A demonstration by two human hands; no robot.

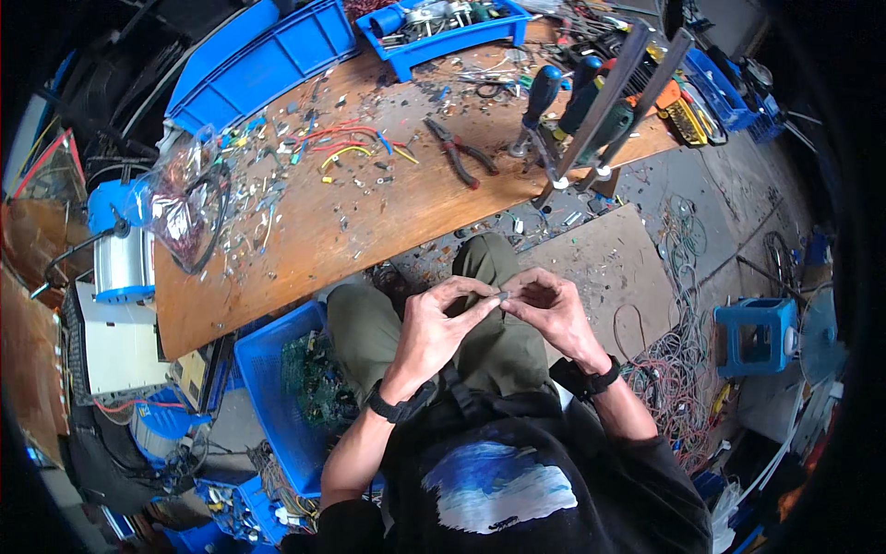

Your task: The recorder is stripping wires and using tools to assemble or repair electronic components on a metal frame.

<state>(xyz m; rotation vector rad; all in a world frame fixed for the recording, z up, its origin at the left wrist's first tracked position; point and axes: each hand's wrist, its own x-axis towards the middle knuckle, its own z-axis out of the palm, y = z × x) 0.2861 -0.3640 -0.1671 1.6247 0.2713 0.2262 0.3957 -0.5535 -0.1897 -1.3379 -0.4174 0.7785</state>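
Over my lap, my left hand (443, 319) and my right hand (544, 309) meet fingertip to fingertip. Between the pinched thumbs and forefingers sits a small dark grey piece (501, 296), too small to name. Both hands appear to grip it, and the fingers cover most of it. Beyond the hands is the wooden workbench (305, 268). A pair of pliers (459, 152) with red and black handles lies on it, apart from my hands, its handles toward me.
Clamps with upright metal levers (604, 106) stand at the bench's right end. Red and yellow wires (346, 143) lie among scraps. A blue crate (277, 406) with green circuit boards is at my left. Tangled cables (664, 388) and a blue stool (755, 337) are at right.
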